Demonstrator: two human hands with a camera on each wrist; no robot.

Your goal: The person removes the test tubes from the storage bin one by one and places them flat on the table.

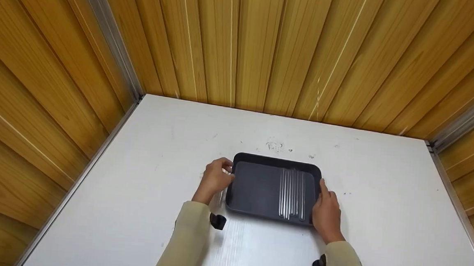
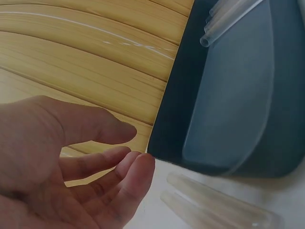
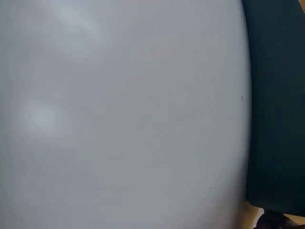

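Note:
A dark grey rectangular tray (image 1: 254, 187) is on the white table, with several clear tubes (image 1: 292, 194) lying side by side in its right part. My left hand (image 1: 216, 176) is at the tray's left edge. In the left wrist view its thumb and loosely bent fingers (image 2: 140, 171) are apart with nothing between them, close to a tray corner. Beneath that hand, more clear tubes (image 2: 214, 202) lie on the table beside the tray. My right hand (image 1: 327, 212) rests along the tray's right side, its index finger extended against the wall. The right wrist view hides its fingers.
The white table (image 1: 396, 225) runs back to a yellow wood-panelled wall (image 1: 254, 47), with more panels at left and right. Metal strips (image 1: 115, 39) line the corners. Dark wrist mounts (image 1: 217, 221) stick out from both sleeves.

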